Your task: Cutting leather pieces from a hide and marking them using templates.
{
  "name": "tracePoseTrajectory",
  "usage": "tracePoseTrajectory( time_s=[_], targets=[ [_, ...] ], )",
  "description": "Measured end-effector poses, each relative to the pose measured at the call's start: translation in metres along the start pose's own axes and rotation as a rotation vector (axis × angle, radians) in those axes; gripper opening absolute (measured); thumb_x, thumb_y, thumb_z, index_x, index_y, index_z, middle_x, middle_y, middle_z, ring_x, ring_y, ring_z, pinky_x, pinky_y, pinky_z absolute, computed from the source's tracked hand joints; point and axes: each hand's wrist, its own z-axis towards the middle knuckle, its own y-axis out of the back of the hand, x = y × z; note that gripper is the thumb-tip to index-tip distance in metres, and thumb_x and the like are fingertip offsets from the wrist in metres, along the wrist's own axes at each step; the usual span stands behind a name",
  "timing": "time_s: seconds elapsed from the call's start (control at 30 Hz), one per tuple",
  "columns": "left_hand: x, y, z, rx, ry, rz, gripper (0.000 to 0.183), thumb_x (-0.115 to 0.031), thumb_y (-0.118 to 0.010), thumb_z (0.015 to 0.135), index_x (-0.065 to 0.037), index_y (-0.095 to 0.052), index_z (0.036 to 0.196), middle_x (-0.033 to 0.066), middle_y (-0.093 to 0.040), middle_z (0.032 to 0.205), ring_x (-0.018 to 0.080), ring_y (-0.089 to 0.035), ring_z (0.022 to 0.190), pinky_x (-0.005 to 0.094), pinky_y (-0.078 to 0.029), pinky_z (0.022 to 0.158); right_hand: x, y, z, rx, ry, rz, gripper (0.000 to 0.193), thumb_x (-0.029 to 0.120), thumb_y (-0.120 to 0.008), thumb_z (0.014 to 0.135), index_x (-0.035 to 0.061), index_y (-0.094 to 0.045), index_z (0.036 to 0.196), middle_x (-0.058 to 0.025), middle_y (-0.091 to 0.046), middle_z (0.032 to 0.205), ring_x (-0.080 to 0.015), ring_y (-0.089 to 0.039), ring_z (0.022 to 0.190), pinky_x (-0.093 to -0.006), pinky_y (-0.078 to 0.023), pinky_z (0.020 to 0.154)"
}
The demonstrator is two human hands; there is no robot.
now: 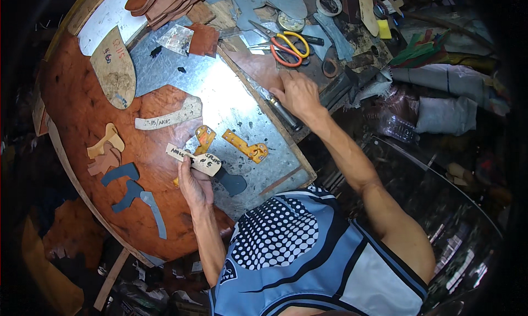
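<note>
My left hand (193,185) is closed on a cream pattern piece (201,163) with dark handwriting, held over the bench. Close beside it lie two yellow perforated pieces (250,147) and a dark grey piece (232,183). My right hand (300,96) reaches to the bench's raised wooden edge with its fingers curled down. Whatever those fingers grip is hidden. Just below them lies a black and silver pen-like tool (285,115), and a brown leather piece (256,68) sits beside the fingertips. Scissors (290,47) with yellow and red handles rest just beyond this hand.
An orange-brown leather sheet (71,90) covers the left side, with blue-grey cut pieces (129,194) and a white curved pattern (170,115) on it. A metal plate (220,90) lies mid-bench. Stacked brown leather (165,2) and a tape roll (329,4) stand at the back.
</note>
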Motion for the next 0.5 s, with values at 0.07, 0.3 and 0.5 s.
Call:
tracePoseTrajectory(
  time_s=[0.07,0.3,0.5],
  targets=[
    [0.0,-0.001,-0.002,0.031,0.015,0.015,0.028,-0.02,-0.048,0.1,-0.005,-0.051,0.124,0.0073,-0.063,0.111,0.0176,-0.064,0.098,0.0342,-0.053,0.085,0.002,0.002,0.003,0.037,-0.05,0.024,0.035,0.013,-0.071,0.076,-0.0035,-0.059,0.104,-0.0244,-0.064,0.098,-0.0416,-0.063,0.09,-0.0514,-0.049,0.079],
    [-0.001,-0.005,-0.001,0.057,0.008,-0.006,0.027,-0.019,-0.048,0.1,-0.005,-0.051,0.122,0.0073,-0.062,0.112,0.0178,-0.063,0.101,0.0349,-0.053,0.086,-0.027,0.02,0.048,0.033,-0.111,0.529,0.02,0.022,-0.062,0.087,0.0035,-0.069,0.089,-0.0147,-0.069,0.077,-0.0248,-0.068,0.074,-0.0374,-0.05,0.067],
    [-0.001,-0.004,0.001,0.086,0.032,0.029,0.029,-0.017,-0.049,0.099,-0.004,-0.049,0.125,0.008,-0.062,0.111,0.0179,-0.063,0.101,0.035,-0.053,0.087,-0.034,0.042,0.131,-0.379,0.032,0.327,0.02,0.018,-0.06,0.087,0.0013,-0.07,0.091,-0.0187,-0.068,0.078,-0.0324,-0.069,0.077,-0.0416,-0.052,0.071]
  ],
)
